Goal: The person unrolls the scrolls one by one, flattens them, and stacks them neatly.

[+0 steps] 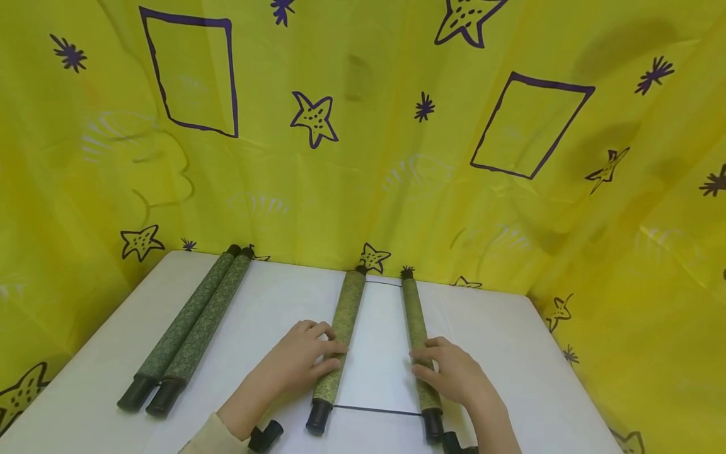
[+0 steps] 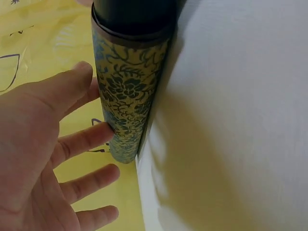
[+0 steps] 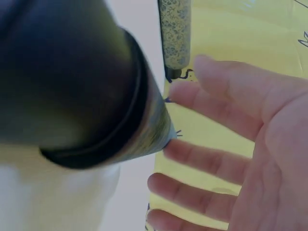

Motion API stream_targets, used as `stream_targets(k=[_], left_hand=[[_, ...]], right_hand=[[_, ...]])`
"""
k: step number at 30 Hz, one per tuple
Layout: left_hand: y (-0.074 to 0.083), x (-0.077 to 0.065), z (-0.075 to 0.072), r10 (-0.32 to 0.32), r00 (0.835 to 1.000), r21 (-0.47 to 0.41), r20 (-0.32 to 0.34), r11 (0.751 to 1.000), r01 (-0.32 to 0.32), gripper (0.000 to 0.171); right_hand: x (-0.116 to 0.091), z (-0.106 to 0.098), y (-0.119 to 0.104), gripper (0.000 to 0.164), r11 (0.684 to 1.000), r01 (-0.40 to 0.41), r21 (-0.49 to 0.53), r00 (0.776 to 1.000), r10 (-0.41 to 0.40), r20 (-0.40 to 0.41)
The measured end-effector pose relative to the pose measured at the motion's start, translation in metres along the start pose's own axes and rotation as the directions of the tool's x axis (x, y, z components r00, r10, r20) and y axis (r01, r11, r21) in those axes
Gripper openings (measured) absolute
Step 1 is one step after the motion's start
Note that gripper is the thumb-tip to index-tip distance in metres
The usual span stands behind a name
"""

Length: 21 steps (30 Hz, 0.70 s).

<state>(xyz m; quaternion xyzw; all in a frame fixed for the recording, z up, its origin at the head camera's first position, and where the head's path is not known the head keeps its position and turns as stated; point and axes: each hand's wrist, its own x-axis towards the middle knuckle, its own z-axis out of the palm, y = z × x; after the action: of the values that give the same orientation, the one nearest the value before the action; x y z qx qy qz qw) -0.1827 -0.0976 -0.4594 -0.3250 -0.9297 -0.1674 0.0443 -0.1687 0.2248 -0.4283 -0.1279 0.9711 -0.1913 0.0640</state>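
A partly unrolled scroll lies on the white table, its pale sheet (image 1: 383, 353) dark along the near and far edges. The sheet stretches between a left roll (image 1: 347, 310) and a thinner right roll (image 1: 416, 315), both yellow-green, flower-patterned and black-knobbed. My left hand (image 1: 303, 354) rests on the left roll. In the left wrist view its fingers (image 2: 86, 142) are spread and nearly straight, one fingertip against the patterned cover. My right hand (image 1: 450, 371) touches the right roll with thumb and fingertips. The right wrist view shows those fingers (image 3: 207, 161) extended, one tip at the roll.
Two darker green rolled scrolls (image 1: 195, 321) with black ends lie side by side at the left of the white table (image 1: 488, 353). A yellow curtain (image 1: 363, 139) printed with stars and frames hangs behind the table and at its sides. A black wrist device (image 1: 266, 435) sits below my left hand.
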Motion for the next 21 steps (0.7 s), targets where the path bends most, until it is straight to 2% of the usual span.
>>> stream_targets(k=[4, 8, 13, 18, 21], left_hand=[[-0.0028, -0.0014, -0.0009, -0.011, 0.999, 0.007, -0.043, 1.000, 0.012, 0.030], [-0.0050, -0.0023, -0.0016, -0.010, 0.998, -0.017, -0.065, 1.000, 0.009, 0.027], [-0.0053, -0.0015, -0.0031, -0.021, 0.999, -0.042, -0.048, 0.999, 0.019, 0.025], [-0.0053, -0.0005, -0.0022, 0.011, 0.999, -0.010, -0.034, 1.000, -0.011, 0.029], [-0.0063, -0.0009, -0.0021, 0.014, 0.999, 0.003, -0.030, 1.000, -0.014, 0.033]], right_hand=[[-0.0014, -0.0025, -0.0017, 0.021, 0.999, -0.048, -0.016, 0.999, 0.048, 0.012], [-0.0008, -0.0032, -0.0017, 0.022, 0.999, -0.041, 0.001, 0.999, 0.041, 0.028], [-0.0017, -0.0051, 0.0006, 0.035, 0.999, -0.035, 0.017, 0.998, 0.034, 0.058], [-0.0069, -0.0077, 0.0036, 0.044, 0.997, -0.078, -0.007, 0.991, 0.078, 0.108], [-0.0066, -0.0102, 0.0054, 0.045, 0.997, -0.062, -0.037, 0.991, 0.066, 0.118]])
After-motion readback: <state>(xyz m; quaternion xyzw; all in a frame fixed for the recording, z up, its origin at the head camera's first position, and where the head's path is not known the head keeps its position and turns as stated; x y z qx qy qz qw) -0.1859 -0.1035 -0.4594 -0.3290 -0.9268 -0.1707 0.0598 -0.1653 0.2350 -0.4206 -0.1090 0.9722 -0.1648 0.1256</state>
